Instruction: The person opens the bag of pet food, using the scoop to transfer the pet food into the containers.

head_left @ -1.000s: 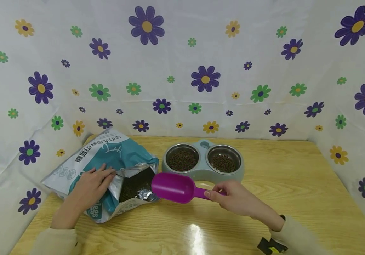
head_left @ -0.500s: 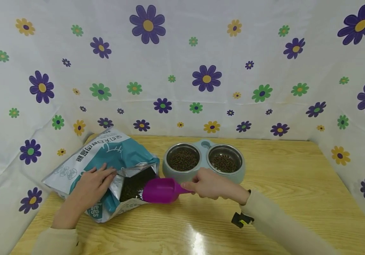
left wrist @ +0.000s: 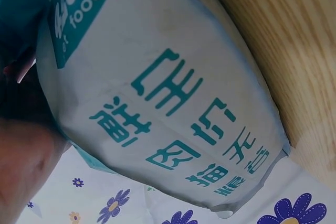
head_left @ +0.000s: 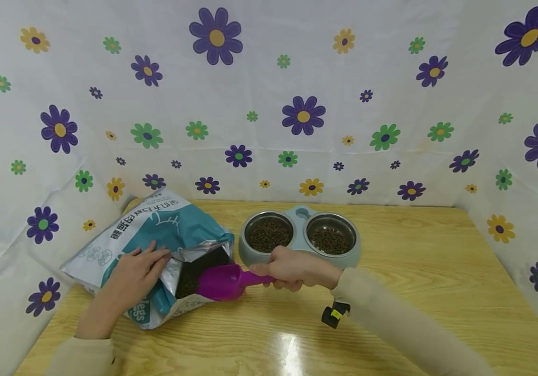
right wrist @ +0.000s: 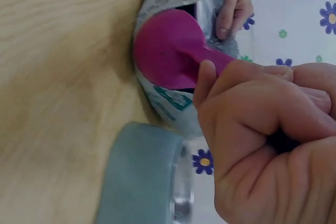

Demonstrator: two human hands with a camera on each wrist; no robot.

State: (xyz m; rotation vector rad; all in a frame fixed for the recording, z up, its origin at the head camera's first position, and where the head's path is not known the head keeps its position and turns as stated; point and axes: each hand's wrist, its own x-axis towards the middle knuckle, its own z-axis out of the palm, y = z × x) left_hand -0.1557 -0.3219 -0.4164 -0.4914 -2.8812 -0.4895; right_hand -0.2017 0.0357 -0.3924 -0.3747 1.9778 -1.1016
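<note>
My right hand (head_left: 299, 267) grips the handle of a magenta scoop (head_left: 224, 282). The scoop's front end is inside the mouth of a white and teal pet food bag (head_left: 189, 222), overlapping the dark kibble (head_left: 186, 279). The bag lies on its side at the left, silver lining showing. My left hand (head_left: 132, 277) holds the bag beside its opening, fingertips gathered at the rim; part of the thumb side is hidden. The left wrist view shows the bag's printed face (left wrist: 173, 108). In the right wrist view, the scoop's rounded back (right wrist: 165, 51) faces the camera.
A pale blue double feeder (head_left: 299, 259) with two steel bowls stands behind my right hand, kibble in both bowls. The wooden table (head_left: 414, 261) meets a white flower-printed cloth (head_left: 259, 78) at the back and sides. A black device (head_left: 332, 316) hangs by my right wrist.
My right hand has moved left with the scoop, whose front end has gone from the edge of the bag's mouth to inside it. My left hand and the bag have stayed put.
</note>
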